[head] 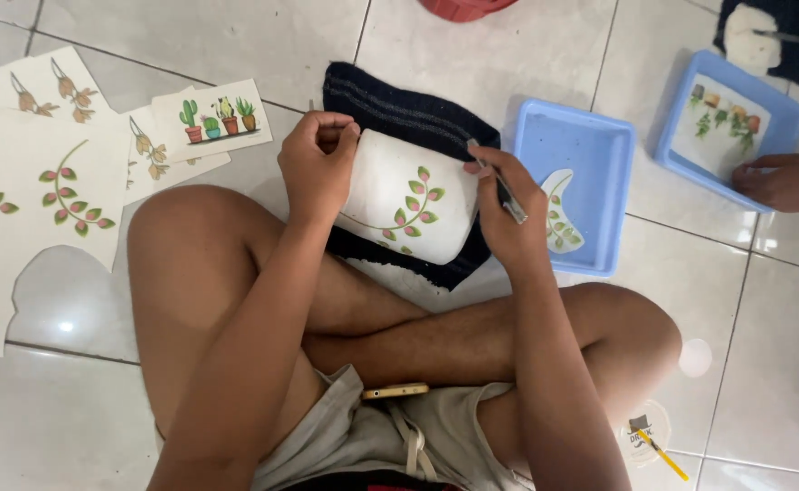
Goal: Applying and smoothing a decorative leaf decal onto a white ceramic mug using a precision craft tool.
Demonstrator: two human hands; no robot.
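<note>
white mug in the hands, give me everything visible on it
The white mug looks like glazed ceramic, lying on its side over a dark folded cloth. A leafy sprig print, green and pink leaves on a thin curved stem, faces up. The left hand grips its left end; the right hand, holding a thin dark tool, touches its right end. No handle is visible.

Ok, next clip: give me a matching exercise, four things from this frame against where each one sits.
Things:
1. white mug with leaf sprig
2. cut-out leaf decal
3. cactus print card
4. phone

Places:
A. in the near blue tray
B. on the person's lap
C. on its side on the dark towel, between left hand and right hand
D. on the floor tiles, left of the towel

Pairs: 1-C, 2-A, 3-D, 4-B
</note>
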